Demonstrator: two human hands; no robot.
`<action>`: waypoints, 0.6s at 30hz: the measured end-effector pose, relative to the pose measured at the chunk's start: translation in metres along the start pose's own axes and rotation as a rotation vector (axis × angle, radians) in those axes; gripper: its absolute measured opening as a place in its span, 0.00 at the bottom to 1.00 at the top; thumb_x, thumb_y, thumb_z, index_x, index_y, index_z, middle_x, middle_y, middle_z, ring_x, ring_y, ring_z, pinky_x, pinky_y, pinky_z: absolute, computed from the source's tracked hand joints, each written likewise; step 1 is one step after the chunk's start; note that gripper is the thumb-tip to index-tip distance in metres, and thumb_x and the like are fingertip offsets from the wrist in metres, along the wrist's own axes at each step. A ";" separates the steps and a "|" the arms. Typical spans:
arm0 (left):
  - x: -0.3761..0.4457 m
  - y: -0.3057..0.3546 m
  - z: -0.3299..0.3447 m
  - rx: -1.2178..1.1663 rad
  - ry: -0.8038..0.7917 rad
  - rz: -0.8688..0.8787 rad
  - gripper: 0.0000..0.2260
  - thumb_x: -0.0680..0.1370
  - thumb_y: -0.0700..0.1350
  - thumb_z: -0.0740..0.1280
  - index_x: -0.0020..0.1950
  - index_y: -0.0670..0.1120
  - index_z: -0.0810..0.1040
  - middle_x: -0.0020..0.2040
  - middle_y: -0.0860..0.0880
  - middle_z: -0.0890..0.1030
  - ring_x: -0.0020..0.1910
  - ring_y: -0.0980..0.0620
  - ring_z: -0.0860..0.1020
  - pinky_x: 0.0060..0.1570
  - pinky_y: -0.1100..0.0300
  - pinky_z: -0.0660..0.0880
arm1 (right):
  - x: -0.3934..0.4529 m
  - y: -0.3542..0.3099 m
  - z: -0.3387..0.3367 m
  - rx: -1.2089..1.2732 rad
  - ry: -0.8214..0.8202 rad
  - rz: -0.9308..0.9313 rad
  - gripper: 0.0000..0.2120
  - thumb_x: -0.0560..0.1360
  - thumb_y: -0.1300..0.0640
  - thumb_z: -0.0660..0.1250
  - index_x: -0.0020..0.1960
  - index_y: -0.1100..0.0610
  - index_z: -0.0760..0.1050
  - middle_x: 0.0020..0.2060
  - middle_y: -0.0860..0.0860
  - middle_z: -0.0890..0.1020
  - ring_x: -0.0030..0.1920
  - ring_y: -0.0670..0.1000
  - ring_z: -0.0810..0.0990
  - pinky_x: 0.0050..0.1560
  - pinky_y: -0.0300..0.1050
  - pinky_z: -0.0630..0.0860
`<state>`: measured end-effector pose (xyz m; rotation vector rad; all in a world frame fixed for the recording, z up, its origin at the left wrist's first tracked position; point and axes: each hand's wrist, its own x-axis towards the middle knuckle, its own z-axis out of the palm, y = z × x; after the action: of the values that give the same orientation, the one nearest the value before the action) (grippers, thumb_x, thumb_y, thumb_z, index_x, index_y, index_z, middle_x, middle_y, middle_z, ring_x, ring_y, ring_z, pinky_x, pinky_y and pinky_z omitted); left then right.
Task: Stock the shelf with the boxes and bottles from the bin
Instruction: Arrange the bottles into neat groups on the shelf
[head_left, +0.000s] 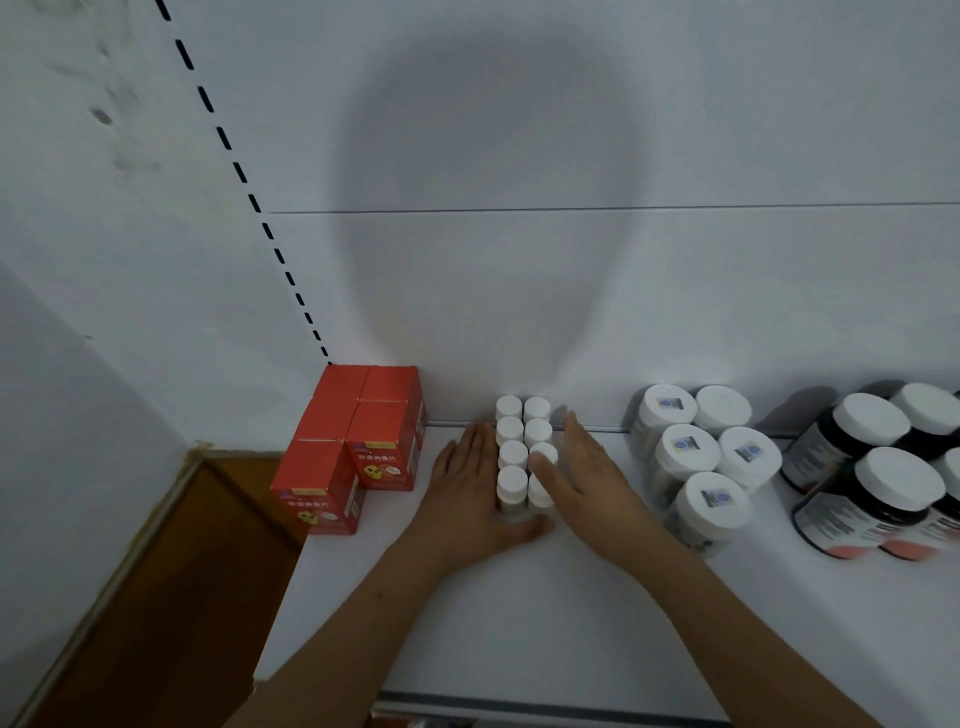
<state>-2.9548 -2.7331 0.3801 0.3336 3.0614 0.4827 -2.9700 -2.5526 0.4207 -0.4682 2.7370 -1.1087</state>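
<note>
Several small white-capped bottles stand in two tight rows on the white shelf, running back to the rear wall. My left hand lies flat against the left side of the rows, thumb across the front. My right hand presses flat against the right side, thumb over the front right bottles. Both hands have straight fingers. The bin is out of view.
Several red boxes are stacked at the shelf's left end. Several larger white-lidded jars stand right of my hands, and dark jars with white lids fill the far right. A brown floor lies beyond the shelf's left edge.
</note>
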 end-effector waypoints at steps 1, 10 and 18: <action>0.002 0.000 0.001 -0.002 0.026 -0.004 0.51 0.67 0.78 0.54 0.81 0.53 0.40 0.82 0.51 0.45 0.80 0.51 0.43 0.78 0.49 0.46 | 0.008 0.000 0.002 0.028 0.017 0.010 0.49 0.73 0.24 0.46 0.80 0.59 0.49 0.78 0.50 0.58 0.78 0.51 0.55 0.77 0.48 0.53; 0.010 -0.003 -0.001 0.048 -0.003 0.010 0.54 0.64 0.78 0.52 0.80 0.51 0.38 0.81 0.49 0.42 0.80 0.49 0.42 0.77 0.48 0.44 | 0.028 -0.005 0.025 0.167 0.118 0.015 0.29 0.77 0.33 0.57 0.69 0.51 0.62 0.64 0.47 0.75 0.64 0.48 0.74 0.62 0.44 0.71; 0.014 -0.009 0.008 0.098 -0.020 0.015 0.52 0.66 0.77 0.52 0.80 0.50 0.38 0.81 0.48 0.40 0.80 0.48 0.40 0.77 0.46 0.45 | 0.027 -0.019 0.038 0.302 0.209 0.095 0.38 0.72 0.31 0.55 0.72 0.57 0.60 0.64 0.52 0.75 0.64 0.53 0.74 0.64 0.51 0.72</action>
<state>-2.9695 -2.7363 0.3699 0.3623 3.0720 0.3279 -2.9809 -2.5994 0.4056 -0.1884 2.6548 -1.5902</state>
